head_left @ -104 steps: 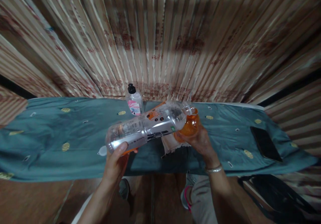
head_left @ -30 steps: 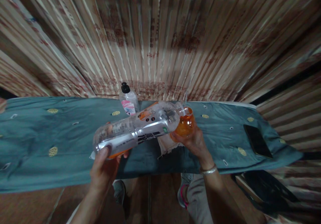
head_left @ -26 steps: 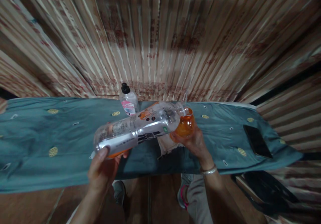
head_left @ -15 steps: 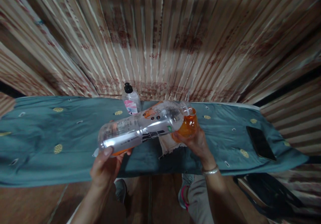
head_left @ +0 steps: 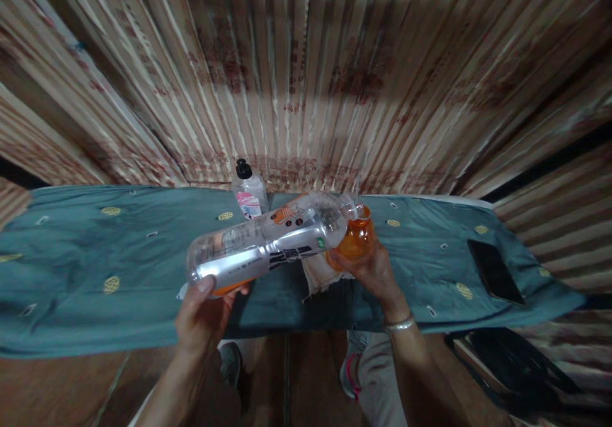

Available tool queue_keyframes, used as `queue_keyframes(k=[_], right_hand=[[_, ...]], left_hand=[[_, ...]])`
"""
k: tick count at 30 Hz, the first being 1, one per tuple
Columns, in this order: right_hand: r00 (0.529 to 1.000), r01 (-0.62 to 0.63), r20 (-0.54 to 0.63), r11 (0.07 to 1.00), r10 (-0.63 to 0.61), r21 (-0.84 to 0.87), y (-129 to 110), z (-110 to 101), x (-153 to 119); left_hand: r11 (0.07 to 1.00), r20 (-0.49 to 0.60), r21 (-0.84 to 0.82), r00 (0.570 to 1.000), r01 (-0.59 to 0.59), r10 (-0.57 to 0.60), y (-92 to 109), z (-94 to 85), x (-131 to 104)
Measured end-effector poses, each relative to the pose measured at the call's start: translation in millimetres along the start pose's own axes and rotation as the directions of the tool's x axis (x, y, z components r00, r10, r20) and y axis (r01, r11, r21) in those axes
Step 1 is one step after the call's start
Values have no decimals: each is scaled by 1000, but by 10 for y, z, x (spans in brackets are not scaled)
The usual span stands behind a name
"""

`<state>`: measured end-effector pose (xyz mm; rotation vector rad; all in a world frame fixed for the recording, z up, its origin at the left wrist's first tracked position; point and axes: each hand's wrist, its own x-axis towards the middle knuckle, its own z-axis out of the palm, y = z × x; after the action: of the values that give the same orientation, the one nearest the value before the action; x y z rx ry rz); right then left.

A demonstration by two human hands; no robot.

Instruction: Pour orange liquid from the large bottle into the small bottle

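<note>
My left hand [head_left: 205, 309] grips the base end of a large clear plastic bottle [head_left: 268, 242] with an orange and silver label. The bottle lies tilted nearly level, its neck pointing right. That neck meets the mouth of a small orange see-through container [head_left: 355, 241], which my right hand [head_left: 370, 271] holds with fingers wrapped round it. Whether liquid passes between the two is too unclear to tell. Under the containers a pale cloth [head_left: 322, 275] with a frilled edge lies on the table, partly hidden.
A clear squeeze bottle [head_left: 250, 194] with a black cap and pink label stands behind the large bottle. A black phone [head_left: 495, 271] lies at the right on the green tablecloth [head_left: 71, 248]. Striped curtains [head_left: 296, 83] hang behind; a dark bag [head_left: 516, 363] is below right.
Both hands keep their holds, and the large bottle's neck stays at the orange container's mouth. The bottle and container have shifted only very slightly.
</note>
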<state>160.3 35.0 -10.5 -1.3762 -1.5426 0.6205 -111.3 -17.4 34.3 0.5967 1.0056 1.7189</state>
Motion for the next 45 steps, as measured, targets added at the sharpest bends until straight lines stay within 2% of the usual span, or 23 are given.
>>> queue_keyframes(k=[4, 8, 16, 23, 28, 34, 40, 45], right_hand=[[999, 38, -24, 999, -38, -22, 11, -5, 6], [1000, 24, -10, 1000, -25, -13, 16, -1, 12], [1000, -7, 1, 999, 7, 36, 54, 24, 5], [1000, 15, -6, 1000, -15, 1, 44, 15, 20], [1000, 4, -4, 1000, -4, 21, 37, 24, 27], [999, -44, 16, 998, 43, 54, 57, 26, 27], [999, -34, -15, 998, 35, 43, 69, 34, 48], [1000, -17, 14, 1000, 16, 25, 80, 28, 46]], left_hand=[[999, 7, 46, 1000, 6, -6, 31, 61, -21], [999, -30, 53, 1000, -3, 4, 57, 122, -24], [1000, -64, 10, 998, 24, -23, 13, 26, -5], [999, -125, 2, 992, 32, -31, 44, 119, -19], [1000, -99, 23, 995, 17, -14, 54, 144, -19], [999, -35, 34, 999, 11, -10, 10, 45, 9], [1000, -75, 24, 997, 13, -11, 35, 97, 0], [1000, -113, -10, 993, 24, -25, 42, 128, 0]])
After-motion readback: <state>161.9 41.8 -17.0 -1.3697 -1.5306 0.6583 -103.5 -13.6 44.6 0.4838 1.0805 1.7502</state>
